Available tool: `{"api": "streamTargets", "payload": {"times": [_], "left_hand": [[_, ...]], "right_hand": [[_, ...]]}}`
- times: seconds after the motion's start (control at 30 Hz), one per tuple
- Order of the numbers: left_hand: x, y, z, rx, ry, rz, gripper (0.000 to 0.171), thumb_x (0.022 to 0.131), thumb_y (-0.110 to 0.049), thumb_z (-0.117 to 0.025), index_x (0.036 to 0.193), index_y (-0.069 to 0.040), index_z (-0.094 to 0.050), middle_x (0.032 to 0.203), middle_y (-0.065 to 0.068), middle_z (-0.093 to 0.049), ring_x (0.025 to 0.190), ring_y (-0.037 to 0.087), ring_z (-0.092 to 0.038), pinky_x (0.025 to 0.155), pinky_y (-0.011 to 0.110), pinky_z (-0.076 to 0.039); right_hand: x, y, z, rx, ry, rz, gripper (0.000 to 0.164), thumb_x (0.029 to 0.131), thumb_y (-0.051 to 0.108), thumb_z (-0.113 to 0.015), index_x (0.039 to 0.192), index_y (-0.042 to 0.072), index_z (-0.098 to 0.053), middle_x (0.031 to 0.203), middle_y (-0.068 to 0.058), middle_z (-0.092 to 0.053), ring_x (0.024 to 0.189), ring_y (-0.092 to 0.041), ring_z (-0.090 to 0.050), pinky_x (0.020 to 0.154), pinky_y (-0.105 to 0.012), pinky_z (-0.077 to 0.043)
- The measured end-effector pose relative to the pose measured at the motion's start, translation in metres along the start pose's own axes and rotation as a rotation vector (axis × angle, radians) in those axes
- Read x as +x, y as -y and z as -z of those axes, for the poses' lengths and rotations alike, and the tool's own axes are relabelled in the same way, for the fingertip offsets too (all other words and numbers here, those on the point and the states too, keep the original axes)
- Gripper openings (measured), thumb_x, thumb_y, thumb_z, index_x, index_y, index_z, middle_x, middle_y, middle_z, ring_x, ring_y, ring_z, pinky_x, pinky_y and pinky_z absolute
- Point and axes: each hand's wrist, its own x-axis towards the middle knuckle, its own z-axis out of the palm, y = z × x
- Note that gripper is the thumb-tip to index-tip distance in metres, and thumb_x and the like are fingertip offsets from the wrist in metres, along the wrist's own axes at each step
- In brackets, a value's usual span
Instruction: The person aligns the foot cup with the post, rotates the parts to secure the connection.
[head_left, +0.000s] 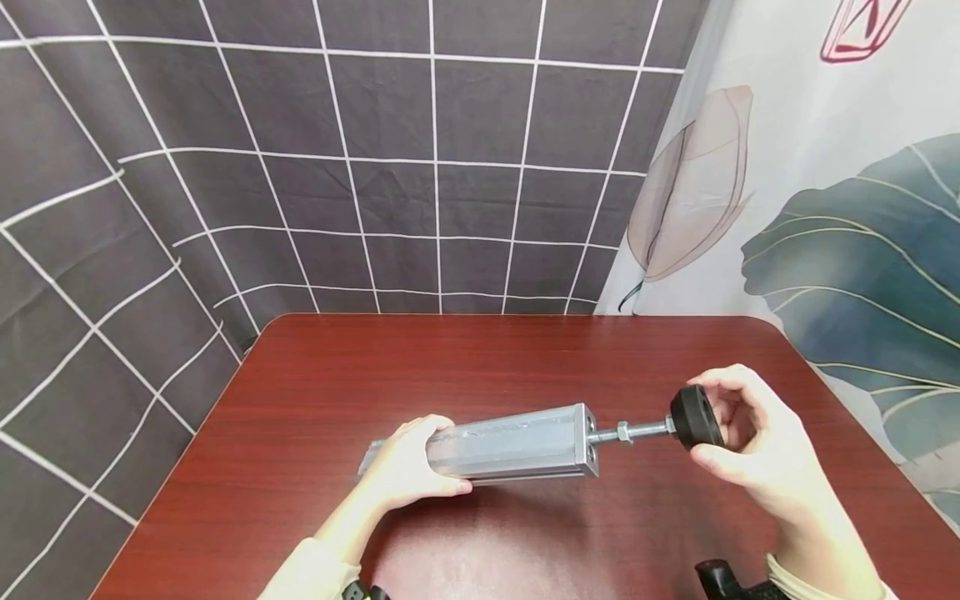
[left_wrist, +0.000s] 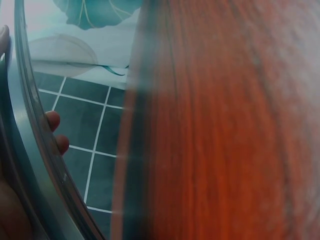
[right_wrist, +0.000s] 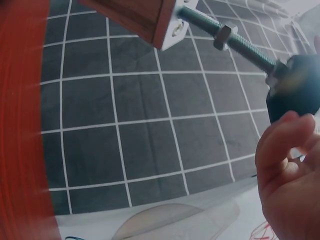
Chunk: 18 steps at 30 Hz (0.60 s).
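My left hand grips a long silver metal leg near its left end, with the thumb on the near side. In the left wrist view, fingertips show past the edge of its shiny side. From the leg's square end face a threaded rod sticks out to the right, carrying a hex nut partway along. A black round foot caps the rod. My right hand holds that foot between thumb and fingers. The leg is held above the table, tilted slightly up to the right.
Below is a reddish-brown wooden table with rounded far corners. A dark grey curtain with a white grid hangs behind it, and a white leaf-print curtain hangs at the right. Black wrist gear shows at the lower right.
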Motion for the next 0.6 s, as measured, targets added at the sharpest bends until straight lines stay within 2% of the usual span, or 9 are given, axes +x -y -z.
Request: {"api": "streamTargets", "payload": {"times": [0.1, 0.23, 0.3, 0.37, 0.47, 0.53, 0.6], "left_hand": [[0.000, 0.001, 0.000, -0.001, -0.002, 0.003, 0.068, 0.052, -0.047, -0.086, 0.107, -0.017, -0.059, 0.100, -0.005, -0.060, 0.096, 0.019, -0.053, 0.081, 0.040, -0.043], [0.000, 0.002, 0.000, 0.003, -0.006, 0.012, 0.068, 0.052, -0.048, -0.086, 0.107, -0.018, -0.059, 0.100, -0.005, -0.059, 0.096, 0.019, -0.053, 0.081, 0.040, -0.043], [0.000, 0.002, 0.000, 0.003, -0.009, 0.020, 0.068, 0.052, -0.048, -0.085, 0.107, -0.018, -0.059, 0.100, -0.006, -0.059, 0.096, 0.018, -0.052, 0.081, 0.039, -0.043], [0.000, 0.003, -0.001, 0.007, -0.009, 0.020, 0.068, 0.052, -0.049, -0.085, 0.107, -0.018, -0.059, 0.100, -0.006, -0.059, 0.095, 0.018, -0.052, 0.081, 0.039, -0.043], [0.001, 0.003, -0.001, 0.005, -0.006, 0.009, 0.068, 0.053, -0.049, -0.085, 0.107, -0.018, -0.059, 0.100, -0.006, -0.059, 0.096, 0.019, -0.053, 0.081, 0.039, -0.043], [0.001, 0.003, -0.001, 0.003, -0.004, -0.001, 0.068, 0.053, -0.050, -0.085, 0.108, -0.018, -0.059, 0.100, -0.006, -0.059, 0.096, 0.019, -0.053, 0.081, 0.040, -0.043], [0.001, 0.004, -0.001, 0.000, -0.003, -0.007, 0.068, 0.053, -0.049, -0.085, 0.107, -0.018, -0.059, 0.100, -0.006, -0.060, 0.096, 0.019, -0.053, 0.081, 0.040, -0.043]], "right_hand": [[0.000, -0.001, -0.005, 0.012, -0.032, -0.033, 0.061, 0.056, -0.028, -0.064, 0.110, 0.001, -0.054, 0.085, -0.003, -0.056, 0.066, -0.009, -0.050, 0.049, -0.020, -0.039], [-0.001, 0.000, -0.009, -0.007, -0.092, -0.043, 0.057, 0.059, -0.027, -0.062, 0.109, -0.001, -0.055, 0.084, -0.004, -0.058, 0.063, -0.010, -0.050, 0.045, -0.025, -0.033], [0.000, 0.002, -0.009, -0.053, -0.072, -0.044, 0.059, 0.062, -0.027, -0.063, 0.114, -0.001, -0.054, 0.091, -0.003, -0.061, 0.064, -0.008, -0.055, 0.045, -0.024, -0.034], [0.001, 0.003, -0.007, -0.025, -0.004, -0.012, 0.065, 0.064, -0.025, -0.064, 0.124, -0.004, -0.050, 0.107, -0.006, -0.060, 0.070, -0.009, -0.060, 0.048, -0.022, -0.037], [0.002, 0.005, 0.000, 0.058, 0.167, 0.061, 0.075, 0.068, -0.020, -0.068, 0.135, -0.009, -0.037, 0.130, -0.011, -0.045, 0.084, -0.012, -0.063, 0.055, -0.023, -0.042], [0.002, 0.007, 0.004, 0.122, 0.263, 0.084, 0.080, 0.066, -0.022, -0.068, 0.137, -0.014, -0.030, 0.137, -0.016, -0.035, 0.088, -0.015, -0.061, 0.056, -0.025, -0.042], [0.001, 0.008, 0.007, 0.136, 0.336, 0.096, 0.083, 0.065, -0.026, -0.066, 0.137, -0.017, -0.026, 0.138, -0.018, -0.030, 0.093, -0.016, -0.059, 0.060, -0.023, -0.045]]}}
